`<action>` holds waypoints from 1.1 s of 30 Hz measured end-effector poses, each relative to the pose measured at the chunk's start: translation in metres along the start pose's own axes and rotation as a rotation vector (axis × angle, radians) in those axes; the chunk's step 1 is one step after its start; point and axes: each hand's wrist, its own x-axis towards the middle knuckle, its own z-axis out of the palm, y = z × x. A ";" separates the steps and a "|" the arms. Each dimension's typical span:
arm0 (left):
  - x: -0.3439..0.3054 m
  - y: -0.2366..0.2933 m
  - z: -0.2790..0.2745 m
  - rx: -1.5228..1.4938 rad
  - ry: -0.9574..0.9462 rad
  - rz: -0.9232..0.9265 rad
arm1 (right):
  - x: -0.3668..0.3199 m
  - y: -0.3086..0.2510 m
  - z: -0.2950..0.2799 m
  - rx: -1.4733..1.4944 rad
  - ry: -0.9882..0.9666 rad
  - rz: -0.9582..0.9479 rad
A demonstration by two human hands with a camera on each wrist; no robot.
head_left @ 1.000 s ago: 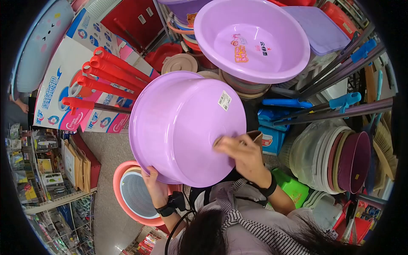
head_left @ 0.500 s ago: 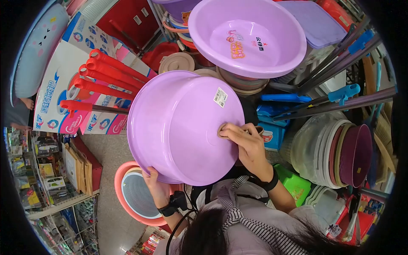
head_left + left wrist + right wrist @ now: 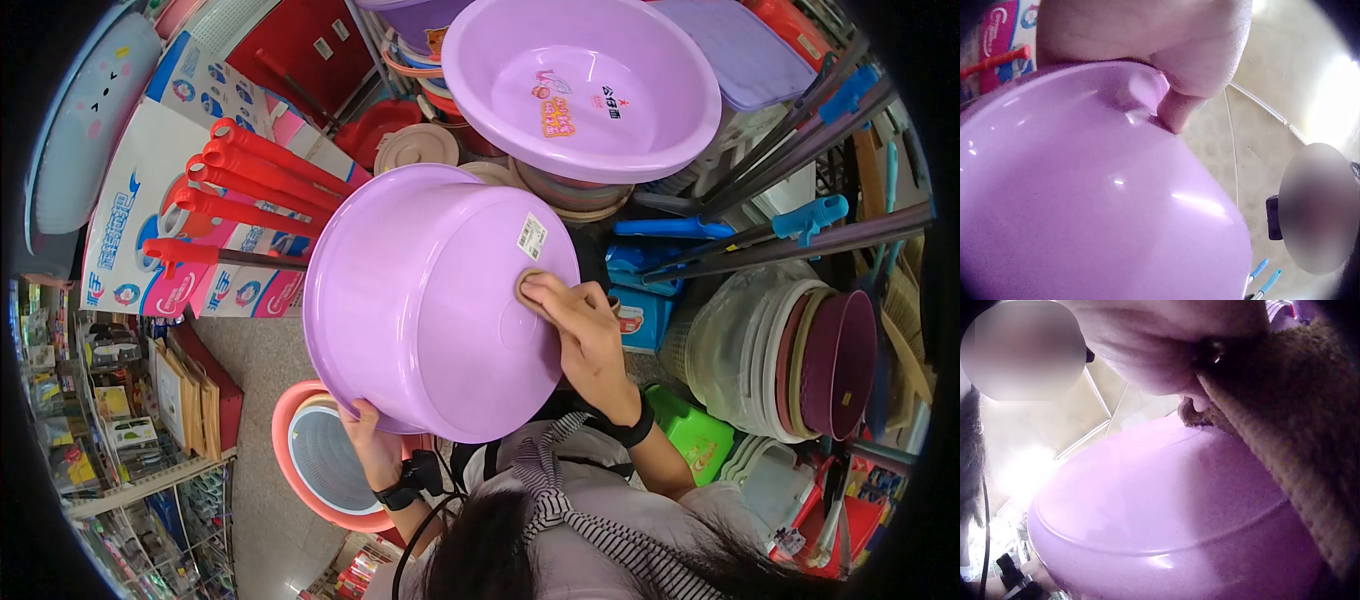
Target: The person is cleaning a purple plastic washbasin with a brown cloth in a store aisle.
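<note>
A purple basin (image 3: 440, 300) is held tilted in front of the person, its bottom with a white label (image 3: 532, 237) facing up and to the right. At its lower left rim the left hand (image 3: 368, 440) grips the edge, thumb on the outside; the left wrist view shows that hand (image 3: 1147, 44) at the rim. The right hand (image 3: 590, 345) pinches a brown cloth (image 3: 530, 290) against the basin's bottom. In the right wrist view the cloth (image 3: 1291, 425) hangs from the hand (image 3: 1166, 344) and touches the purple surface (image 3: 1147, 494).
Another purple basin (image 3: 585, 85) rests on stacked tubs ahead. Red handles (image 3: 270, 185) and a printed box (image 3: 130, 220) stand left, a pink basket (image 3: 290, 430) below. Right are stacked buckets (image 3: 780, 360), a green stool (image 3: 690, 435) and blue-clipped poles (image 3: 810, 222).
The right hand has moved slightly up and left across the basin's bottom with the cloth. The basin has turned a little, its label shifting right. The left hand keeps its grip.
</note>
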 end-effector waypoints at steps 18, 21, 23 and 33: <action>0.001 -0.002 -0.002 -0.005 0.013 -0.009 | -0.014 -0.001 0.014 0.004 0.034 -0.050; 0.000 -0.002 -0.004 0.007 0.006 -0.003 | -0.009 -0.002 0.009 0.030 0.014 0.078; -0.001 0.002 0.003 -0.014 0.015 -0.017 | -0.010 -0.005 0.011 0.057 0.012 0.071; -0.003 0.000 -0.003 0.005 0.012 -0.021 | -0.007 0.000 0.003 0.054 -0.029 0.145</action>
